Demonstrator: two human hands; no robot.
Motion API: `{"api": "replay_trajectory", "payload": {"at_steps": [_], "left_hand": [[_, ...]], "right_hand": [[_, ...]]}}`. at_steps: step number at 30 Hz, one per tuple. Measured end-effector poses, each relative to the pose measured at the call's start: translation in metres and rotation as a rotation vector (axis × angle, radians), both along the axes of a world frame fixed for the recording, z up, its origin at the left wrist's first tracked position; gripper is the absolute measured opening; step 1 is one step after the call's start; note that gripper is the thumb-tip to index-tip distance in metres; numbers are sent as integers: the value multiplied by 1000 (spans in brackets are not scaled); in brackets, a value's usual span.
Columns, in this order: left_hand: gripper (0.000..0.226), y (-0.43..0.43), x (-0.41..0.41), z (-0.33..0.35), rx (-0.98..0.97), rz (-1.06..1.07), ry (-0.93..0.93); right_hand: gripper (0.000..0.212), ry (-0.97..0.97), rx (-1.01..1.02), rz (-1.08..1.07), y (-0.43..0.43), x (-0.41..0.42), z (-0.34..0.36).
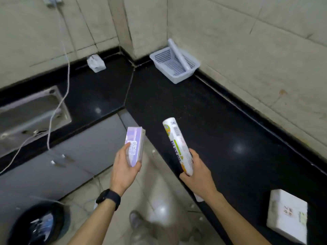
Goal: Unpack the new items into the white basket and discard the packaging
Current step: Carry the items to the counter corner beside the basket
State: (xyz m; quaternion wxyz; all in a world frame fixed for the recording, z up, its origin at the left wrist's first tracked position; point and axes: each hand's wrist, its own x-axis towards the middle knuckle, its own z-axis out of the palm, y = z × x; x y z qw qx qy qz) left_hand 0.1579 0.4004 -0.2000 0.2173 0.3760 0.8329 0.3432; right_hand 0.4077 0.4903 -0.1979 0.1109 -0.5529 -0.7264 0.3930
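Both hands hold packaged items in front of the black counter.

The left hand wraps its fingers around the lower end of a purple box; the right hand grips the bottom of a printed white roll, tilted over the counter's front edge. The white basket sits in the counter's far corner against the wall, another roll leaning inside. A white packet lies at the near right edge.

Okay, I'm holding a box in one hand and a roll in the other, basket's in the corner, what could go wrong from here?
1. Both hands are full: left hand holds the box, right hand the roll. Unwrapping either could mean a drop.
2. The basket already holds a roll leaning over its rim; another tossed in might tip it out.
3. The bin sits low on the left, so packaging may miss.
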Motion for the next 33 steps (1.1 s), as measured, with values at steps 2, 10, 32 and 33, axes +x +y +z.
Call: {"api": "replay_trajectory", "payload": {"at_steps": [2,10,32,33], "left_hand": [[75,-3,-37,9,35,0,20],[70,5,-177,44,35,-66,191],[73,245,-306,33,-73,-226,113],[73,260,-310,32,-85,-225,102]], "right_hand": [[93,12,79,73,-1,-44,13],[98,48,271,121,13,-184,41],[94,26,100,-10,212,-320,19],[94,23,84,-9,222,-325,16]]}}
